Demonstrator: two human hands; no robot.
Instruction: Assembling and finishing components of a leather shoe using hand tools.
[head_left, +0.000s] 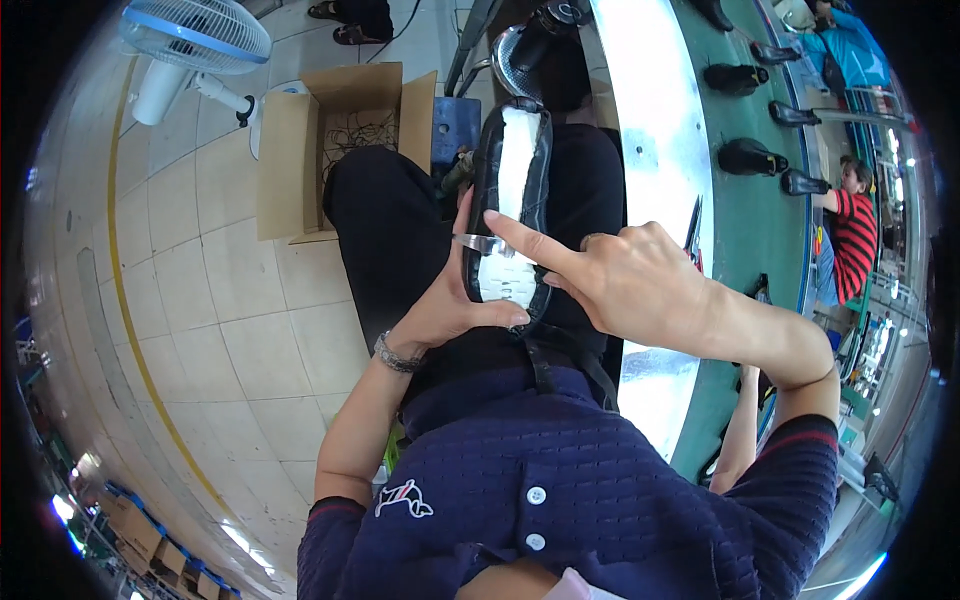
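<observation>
Over lap (385,240) | left fingers (490,314) gripping black shoe (514,170) | beneath right fingers (532,242) holding metal tool (478,242)

A shoe factory floor, beside a work line.
Black shoes (752,157) are spaced along a long green bench (740,225) next to a shiny worktop (655,110); a worker (855,240) is across it, and a fan (195,40) is above pale floor tiles (225,280).
</observation>
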